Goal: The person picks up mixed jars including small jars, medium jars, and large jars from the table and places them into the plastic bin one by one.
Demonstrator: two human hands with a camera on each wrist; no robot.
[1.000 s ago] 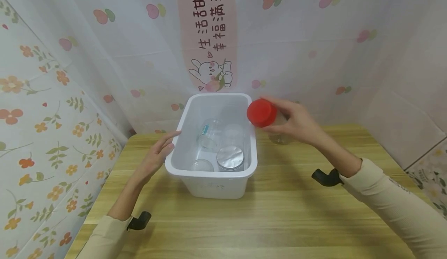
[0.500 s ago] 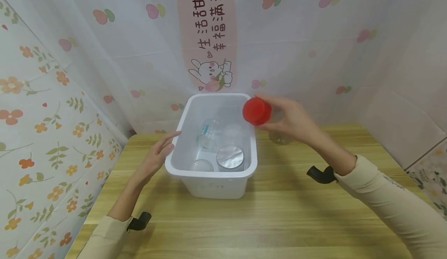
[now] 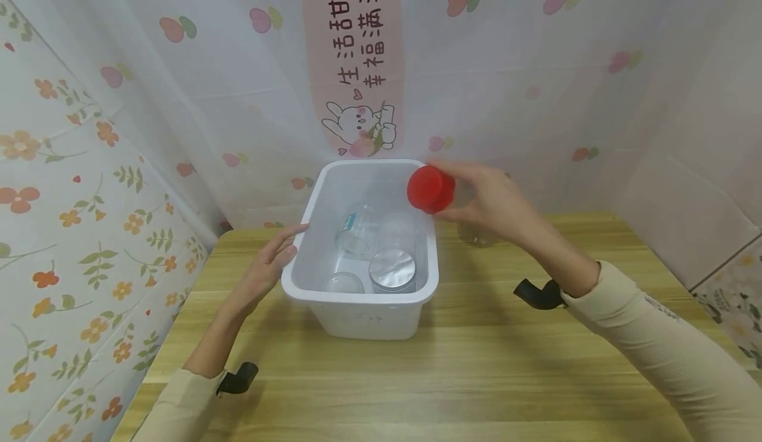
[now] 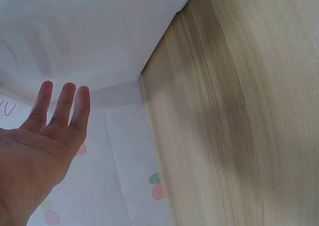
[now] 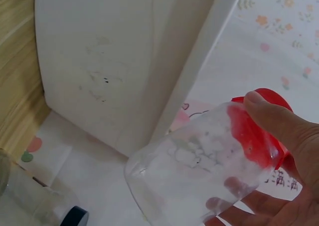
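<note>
My right hand (image 3: 494, 200) grips a clear plastic jar (image 5: 192, 161) with a red lid (image 3: 430, 189), at the right rim of a white plastic bin (image 3: 363, 296). In the right wrist view the thumb presses beside the red lid and the fingers curl under the jar, which is tilted and looks see-through. Straight fingers of my left hand (image 3: 268, 270) touch the bin's left rim. Inside the bin lie a clear jar with a blue label (image 3: 356, 233), a jar with a silver lid (image 3: 393, 268) and a clear round container (image 3: 345, 284).
Another clear jar (image 3: 473, 235) is on the wooden table (image 3: 476, 369), partly hidden behind my right hand. Its dark cap (image 5: 75, 217) shows in the right wrist view. A printed curtain (image 3: 506, 85) hangs behind the table, and a floral one (image 3: 89, 243) at the left.
My right hand has moved left with the red-lidded jar, bringing its lid over the bin's right rim. The left hand and the bin have not moved.
</note>
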